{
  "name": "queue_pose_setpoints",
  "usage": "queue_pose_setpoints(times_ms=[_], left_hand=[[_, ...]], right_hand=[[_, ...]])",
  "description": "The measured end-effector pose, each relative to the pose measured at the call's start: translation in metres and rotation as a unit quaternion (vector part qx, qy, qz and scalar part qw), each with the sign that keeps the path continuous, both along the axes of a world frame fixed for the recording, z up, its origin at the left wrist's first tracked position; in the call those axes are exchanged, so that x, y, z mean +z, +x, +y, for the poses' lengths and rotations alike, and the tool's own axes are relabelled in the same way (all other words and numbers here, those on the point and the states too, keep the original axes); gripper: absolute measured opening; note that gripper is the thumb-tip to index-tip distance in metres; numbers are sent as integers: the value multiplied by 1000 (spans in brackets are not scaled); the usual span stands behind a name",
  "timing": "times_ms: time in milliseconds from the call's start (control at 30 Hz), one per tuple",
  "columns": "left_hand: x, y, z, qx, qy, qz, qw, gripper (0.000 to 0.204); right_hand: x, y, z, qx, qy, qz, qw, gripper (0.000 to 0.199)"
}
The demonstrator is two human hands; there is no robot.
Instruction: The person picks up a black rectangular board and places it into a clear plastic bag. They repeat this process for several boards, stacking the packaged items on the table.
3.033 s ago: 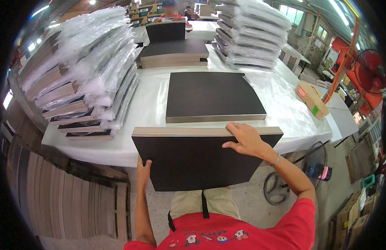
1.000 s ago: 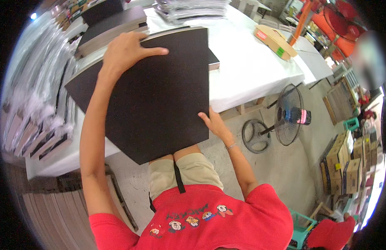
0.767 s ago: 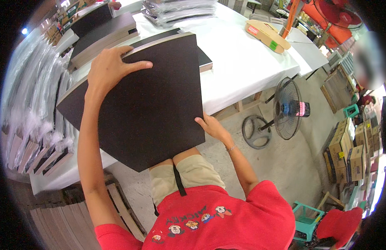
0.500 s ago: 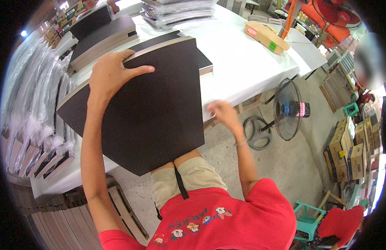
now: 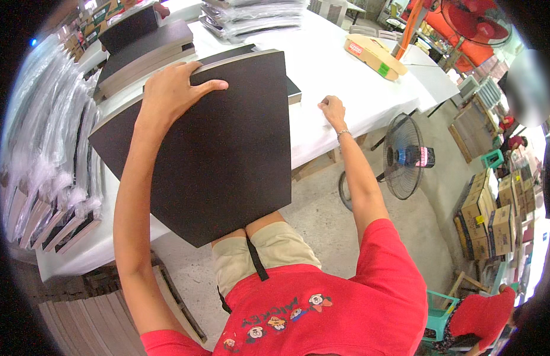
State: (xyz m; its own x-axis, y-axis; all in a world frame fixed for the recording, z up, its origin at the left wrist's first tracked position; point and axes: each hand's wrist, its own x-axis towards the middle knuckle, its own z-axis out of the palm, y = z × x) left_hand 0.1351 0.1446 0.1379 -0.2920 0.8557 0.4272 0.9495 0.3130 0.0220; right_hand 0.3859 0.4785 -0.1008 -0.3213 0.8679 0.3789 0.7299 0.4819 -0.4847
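A large black board (image 5: 227,148) with pale edges is propped up in front of me, tilted against the table, its lower end near my thighs. My left hand (image 5: 171,95) grips the board's top edge, the thumb lying on the black face and the fingers behind. Over the white-covered table (image 5: 322,62), to the right of the board, my right hand (image 5: 333,111) has its fingers curled together. Whatever it may hold is too small to make out. Parts of other black boards (image 5: 294,95) show behind the propped one.
Plastic-wrapped boards (image 5: 52,148) stand along the left, and another wrapped stack (image 5: 251,21) lies at the back. More black boards (image 5: 147,56) sit far left, by another person. An opened cardboard box (image 5: 373,56) rests at the back right. A standing fan (image 5: 404,155) is beside the table.
My right hand has moved up and forward, from beside the table's edge to over its white surface. My left hand keeps its grip, and the board has barely shifted.
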Motion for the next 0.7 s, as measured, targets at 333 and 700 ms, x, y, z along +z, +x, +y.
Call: queue_pose_setpoints(times_ms=[333, 700], left_hand=[[12, 19, -49, -67, 139, 80, 985, 50], [-22, 91, -31, -255, 205, -142, 934, 40]], right_hand=[[32, 28, 59, 14, 49, 152, 987, 23], [168, 47, -29, 65, 181, 153, 969, 15]])
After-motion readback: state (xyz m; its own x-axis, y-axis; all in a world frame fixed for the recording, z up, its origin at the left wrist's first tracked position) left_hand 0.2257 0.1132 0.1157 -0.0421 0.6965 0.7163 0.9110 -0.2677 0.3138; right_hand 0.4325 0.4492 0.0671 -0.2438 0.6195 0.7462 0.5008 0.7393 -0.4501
